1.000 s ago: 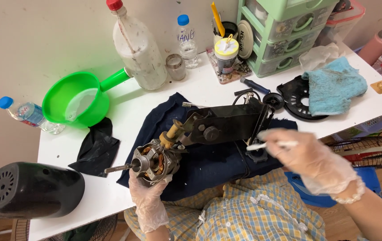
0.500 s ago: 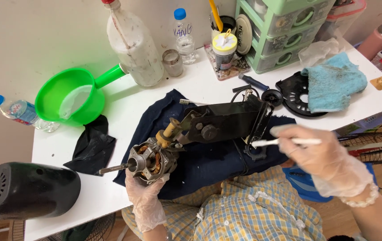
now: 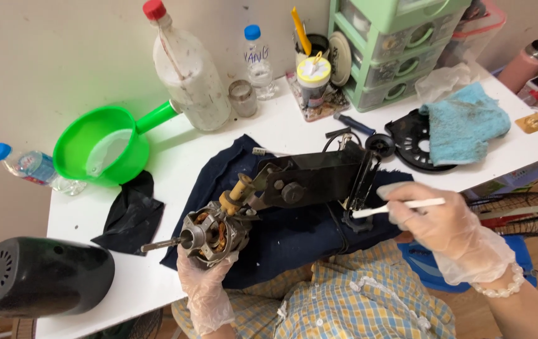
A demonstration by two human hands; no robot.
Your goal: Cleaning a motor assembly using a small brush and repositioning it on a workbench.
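Head camera looks steeply down, close, onto the table (image 3: 294, 129).

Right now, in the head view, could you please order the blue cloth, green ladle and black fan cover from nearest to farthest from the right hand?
From the right hand:
1. Blue cloth, just beyond it.
2. Green ladle, far across, by the wall.
3. Black fan cover, far corner, near edge.

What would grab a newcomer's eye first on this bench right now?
The stripped fan motor with its copper windings, at centre over a navy cloth: the gloved left hand grips it from below, while the gloved right hand points a white brush at the black neck assembly. Next, the bright green scoop at the table's back left and the black motor cover at front left.
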